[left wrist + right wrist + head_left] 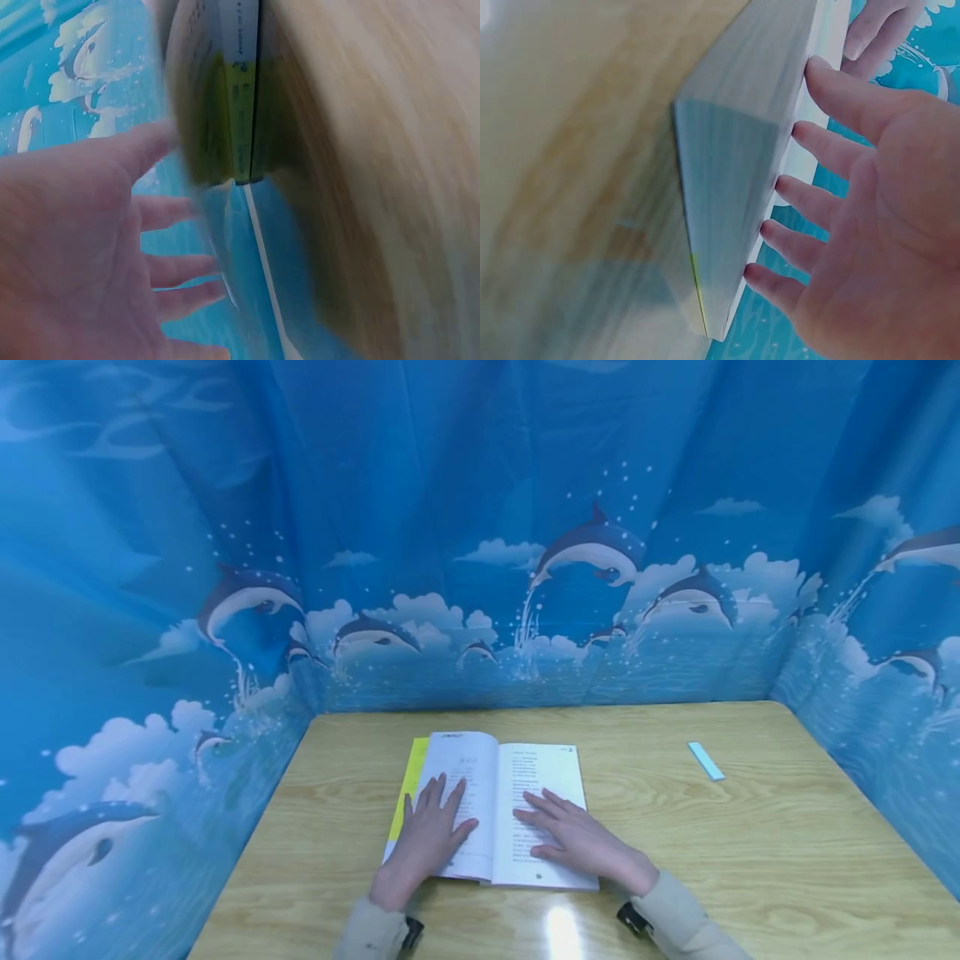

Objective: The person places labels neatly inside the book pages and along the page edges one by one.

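Note:
A thick book [551, 768] lies open on the table, its printed pages spread to both sides and a yellow cover edge [411, 777] showing at the left. My left hand [429, 839] rests on the left page with fingers spread. On the right page lies my right hand [576, 839], its fingers nearly straight. The right wrist view shows the book's thick block of pages [731, 180], with that hand's fingertips touching the page surface. In the left wrist view, the left hand [75, 232] reaches over the page beside the book's yellow-and-white cover edge [241, 97].
A light-blue flat strip with a white border [706, 761] lies on the wooden table [787, 843], to the right of the book. Blue curtains [450, 485] printed with dolphins, clouds and waves surround the table at the back and both sides.

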